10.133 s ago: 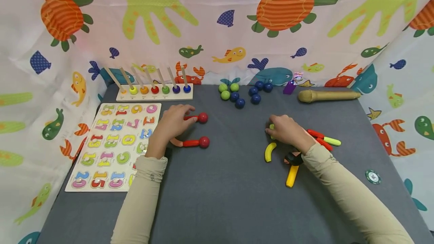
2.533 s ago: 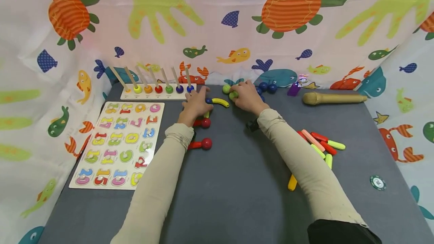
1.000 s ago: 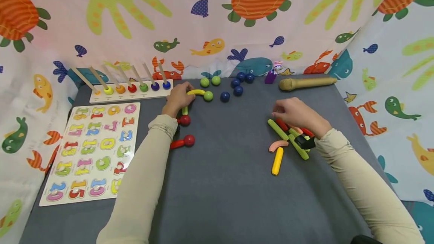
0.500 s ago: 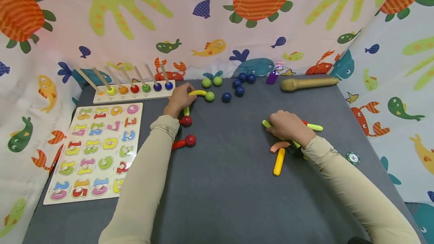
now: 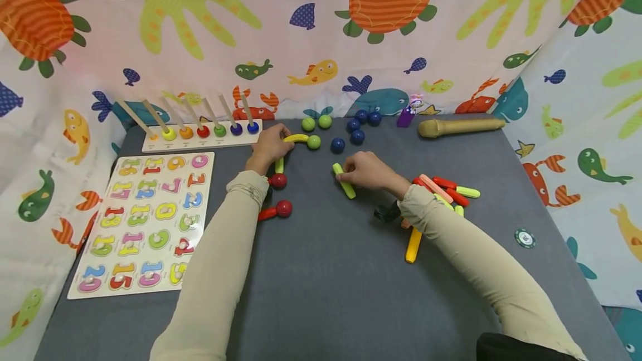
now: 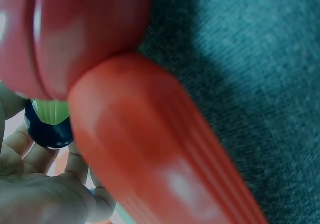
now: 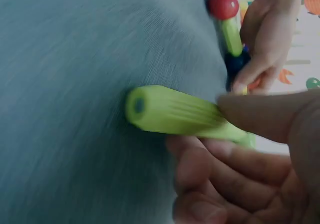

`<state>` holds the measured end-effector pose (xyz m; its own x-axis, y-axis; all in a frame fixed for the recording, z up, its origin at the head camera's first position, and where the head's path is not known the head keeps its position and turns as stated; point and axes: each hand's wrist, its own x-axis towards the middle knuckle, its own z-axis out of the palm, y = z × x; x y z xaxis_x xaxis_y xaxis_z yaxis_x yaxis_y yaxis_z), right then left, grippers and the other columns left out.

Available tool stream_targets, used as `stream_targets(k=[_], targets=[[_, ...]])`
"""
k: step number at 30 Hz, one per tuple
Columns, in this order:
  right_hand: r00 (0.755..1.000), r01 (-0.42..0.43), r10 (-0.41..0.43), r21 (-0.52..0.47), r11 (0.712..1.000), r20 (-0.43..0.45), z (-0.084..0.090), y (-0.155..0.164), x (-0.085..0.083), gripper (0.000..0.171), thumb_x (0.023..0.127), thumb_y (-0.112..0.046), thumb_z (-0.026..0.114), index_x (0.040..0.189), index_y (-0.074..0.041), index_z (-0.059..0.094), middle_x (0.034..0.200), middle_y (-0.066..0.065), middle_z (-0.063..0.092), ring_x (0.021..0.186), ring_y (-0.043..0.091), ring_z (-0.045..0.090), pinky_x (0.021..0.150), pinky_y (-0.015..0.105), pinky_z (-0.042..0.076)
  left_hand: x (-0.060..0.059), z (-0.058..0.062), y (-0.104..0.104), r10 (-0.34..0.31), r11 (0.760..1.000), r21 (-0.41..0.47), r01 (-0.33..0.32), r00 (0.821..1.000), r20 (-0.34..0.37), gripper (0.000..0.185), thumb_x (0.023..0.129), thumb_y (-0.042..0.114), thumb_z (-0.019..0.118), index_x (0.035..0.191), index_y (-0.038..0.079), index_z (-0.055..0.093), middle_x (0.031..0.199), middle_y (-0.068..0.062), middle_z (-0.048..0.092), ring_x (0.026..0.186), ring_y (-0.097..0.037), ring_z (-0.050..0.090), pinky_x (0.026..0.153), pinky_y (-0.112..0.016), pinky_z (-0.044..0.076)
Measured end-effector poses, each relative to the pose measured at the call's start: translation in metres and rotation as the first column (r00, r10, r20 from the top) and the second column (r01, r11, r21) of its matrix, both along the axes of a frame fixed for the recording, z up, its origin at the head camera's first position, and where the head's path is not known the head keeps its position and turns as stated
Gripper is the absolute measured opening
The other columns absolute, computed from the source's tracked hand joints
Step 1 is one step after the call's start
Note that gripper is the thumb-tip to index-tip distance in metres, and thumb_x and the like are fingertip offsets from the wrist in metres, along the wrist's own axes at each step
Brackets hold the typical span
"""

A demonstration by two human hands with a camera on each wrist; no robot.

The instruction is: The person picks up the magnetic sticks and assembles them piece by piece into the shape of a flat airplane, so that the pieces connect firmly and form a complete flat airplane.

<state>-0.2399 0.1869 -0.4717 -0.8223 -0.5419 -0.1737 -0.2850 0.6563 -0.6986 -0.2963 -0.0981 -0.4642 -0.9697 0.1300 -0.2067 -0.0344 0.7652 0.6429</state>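
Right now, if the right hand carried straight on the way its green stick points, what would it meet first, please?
The right hand holds a green stick pointing up and to the left. Going on that way, it would probably meet the green ball at the end of the yellow arc that the left hand holds; depth is uncertain.

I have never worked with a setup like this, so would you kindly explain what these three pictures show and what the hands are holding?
There is no machine here: a person works with two bare hands and wears three cameras. The wide picture comes from the head and looks down on a grey cloth-covered table. The two close-ups come from the wrists.

The right hand pinches a lime-green ridged stick; its wrist view shows the same stick up close. The left hand holds a chain of sticks and balls at a curved yellow piece; its wrist view is filled by a red ball and stick.

Also on the table: a wooden number puzzle board, a peg rack with coloured beads, loose blue balls and a pile of coloured sticks.
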Motion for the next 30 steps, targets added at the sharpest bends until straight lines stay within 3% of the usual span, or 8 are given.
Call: stream_targets(k=[4,6,9,11,26,27,30], targets=[[0.995,0.1,-0.098,-0.043,0.994,0.031,-0.021,-0.025,-0.019,0.034,0.103,-0.038,0.072,0.079,-0.014,0.072,0.066,0.002,0.063,0.058,0.017,0.058,0.055,0.031,0.043,0.002,-0.002,-0.001,-0.003,1.0,0.008,0.003,1.0,0.008,0.022,0.106,0.019,0.068,0.123,0.006,0.064,0.115,-0.015,0.064,0.111,-0.034,0.057,0.109,-0.066,0.028],[0.986,0.165,-0.165,-0.025,0.986,0.035,-0.008,-0.041,-0.016,0.035,0.104,-0.035,0.071,0.077,-0.012,0.072,0.065,0.005,0.065,0.059,0.021,0.06,0.057,0.034,0.044,0.003,-0.002,-0.001,-0.004,1.0,0.013,0.004,1.0,0.009,0.022,0.105,0.018,0.068,0.123,0.005,0.064,0.116,-0.015,0.064,0.111,-0.034,0.057,0.109,-0.067,0.028],[0.974,0.226,-0.226,-0.044,0.973,0.004,-0.011,-0.055,-0.022,0.036,0.104,-0.031,0.071,0.075,-0.01,0.072,0.062,0.006,0.065,0.057,0.022,0.061,0.055,0.033,0.044,0.003,-0.002,-0.001,-0.003,1.0,0.016,0.003,1.0,0.009,0.023,0.105,0.019,0.068,0.123,0.005,0.064,0.116,-0.015,0.064,0.11,-0.034,0.057,0.11,-0.067,0.028],[0.965,0.26,-0.261,-0.047,0.964,-0.002,-0.001,-0.063,-0.019,0.035,0.104,-0.028,0.07,0.075,-0.008,0.073,0.062,0.008,0.066,0.057,0.023,0.062,0.055,0.034,0.045,0.003,-0.001,-0.001,-0.002,1.0,0.016,0.001,1.0,0.008,0.023,0.106,0.019,0.068,0.123,0.005,0.064,0.115,-0.015,0.063,0.11,-0.034,0.057,0.11,-0.067,0.028],[0.949,0.311,-0.313,-0.046,0.949,-0.028,-0.002,-0.074,-0.023,0.035,0.104,-0.027,0.072,0.076,-0.006,0.072,0.061,0.008,0.065,0.051,0.02,0.062,0.051,0.033,0.052,0.004,0.0,-0.004,-0.003,1.0,0.022,0.003,1.0,0.011,0.025,0.106,0.021,0.066,0.125,0.006,0.063,0.112,-0.015,0.061,0.107,-0.034,0.057,0.11,-0.065,0.028],[0.95,0.31,-0.312,-0.053,0.949,-0.022,-0.011,-0.072,-0.029,0.036,0.103,-0.03,0.072,0.075,-0.008,0.072,0.06,0.006,0.064,0.05,0.019,0.061,0.05,0.032,0.051,0.004,0.0,-0.004,-0.003,1.0,0.019,0.003,1.0,0.011,0.025,0.106,0.021,0.066,0.126,0.006,0.063,0.112,-0.015,0.061,0.107,-0.034,0.057,0.11,-0.065,0.029],[0.949,0.316,-0.316,-0.051,0.947,-0.004,-0.017,-0.072,-0.036,0.037,0.102,-0.031,0.073,0.072,-0.009,0.071,0.059,0.005,0.064,0.05,0.018,0.062,0.05,0.032,0.051,0.006,0.001,-0.005,-0.004,1.0,0.017,0.004,1.0,0.013,0.028,0.107,0.022,0.065,0.129,0.006,0.062,0.112,-0.014,0.061,0.107,-0.034,0.057,0.11,-0.064,0.03]])
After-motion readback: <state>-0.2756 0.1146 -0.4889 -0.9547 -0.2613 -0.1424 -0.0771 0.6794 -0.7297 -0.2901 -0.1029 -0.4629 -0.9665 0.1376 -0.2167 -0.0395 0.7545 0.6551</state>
